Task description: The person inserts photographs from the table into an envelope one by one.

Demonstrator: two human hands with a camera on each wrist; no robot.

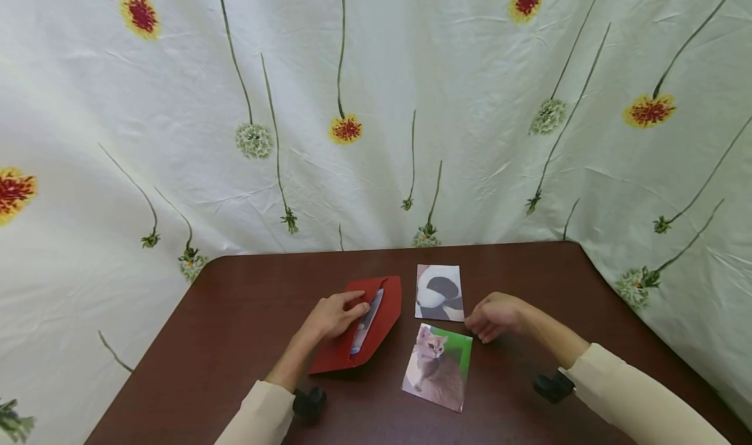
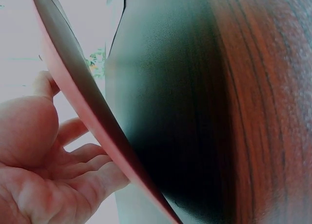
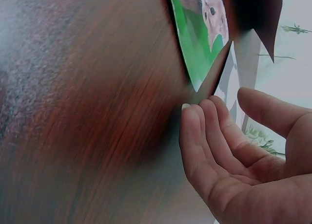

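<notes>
My left hand (image 1: 336,314) rests on a red envelope (image 1: 329,355), its fingertips touching the paper. A strip of a picture card (image 1: 367,324) shows inside the envelope's opening, the rest of it hidden. In the left wrist view the envelope (image 2: 92,112) appears edge-on beside the fingers. My right hand (image 1: 496,314) is by the lower right corner of a card with a black, white and grey picture (image 1: 439,293). Its fingers are loosely bent, with a gap to the thumb and nothing held, as the right wrist view shows. A cat photo (image 1: 437,370) lies just nearer than that card.
Everything lies on a dark brown table (image 1: 235,340) with rounded far corners. A white cloth with printed flowers (image 1: 382,190) hangs behind it. Dark devices (image 1: 554,386) are strapped at both wrists, below the cream sleeves (image 1: 640,393).
</notes>
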